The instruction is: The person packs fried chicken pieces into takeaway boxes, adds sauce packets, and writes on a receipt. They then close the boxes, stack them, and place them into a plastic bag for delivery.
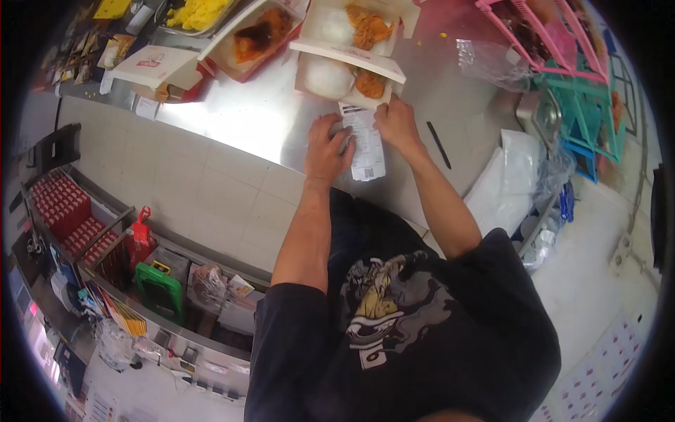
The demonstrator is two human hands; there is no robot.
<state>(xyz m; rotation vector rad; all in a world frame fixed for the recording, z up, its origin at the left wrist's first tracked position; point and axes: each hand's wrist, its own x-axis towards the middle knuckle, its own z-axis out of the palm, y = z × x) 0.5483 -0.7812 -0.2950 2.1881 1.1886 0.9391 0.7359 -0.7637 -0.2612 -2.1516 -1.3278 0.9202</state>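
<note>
A long printed paper slip (367, 142) lies on the steel counter in front of me, its upper end by the front of an open meal box (369, 100). My left hand (328, 146) is over the slip's left edge, fingers curled and the thumb apart. Something greyish shows between its fingers, too unclear to name. At the slip's upper right, my right hand (396, 122) is bent closed beside the box's front corner. Whether it pinches the slip or the box is hidden. Inside the box are white rice (329, 79) and a piece of fried chicken (370, 84).
A black pen (439, 145) lies right of my right arm. More open food boxes (258, 39) stand along the back, near a metal tray (161, 21) of yellow food. Pink and teal plastic baskets (580, 113) and white bags (501, 174) are at right.
</note>
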